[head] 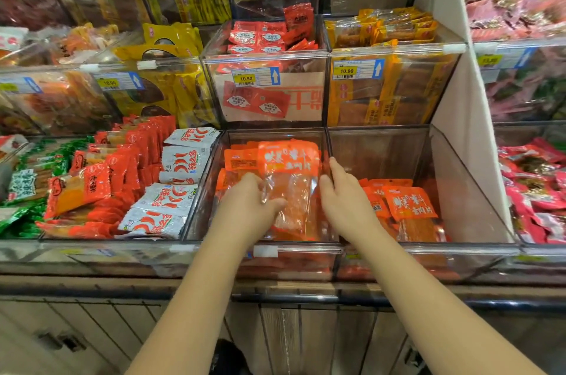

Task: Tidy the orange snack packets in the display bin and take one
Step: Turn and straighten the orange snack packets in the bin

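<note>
Midway — orange packets (242,160) pressed together in display bin (214,244), left grip (254,200) pinching front packet (291,166), right grip (340,194) open flat; none taken yet.

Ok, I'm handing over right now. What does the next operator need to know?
Left hand grips the front orange packet at its left edge.
Right hand is open, flat against the stack's right side.
The packets stand in the middle display bin; loose orange packets lie in the bin to its right.
Done: both hands frame the stack.
Left: square it and lift one out.
</note>
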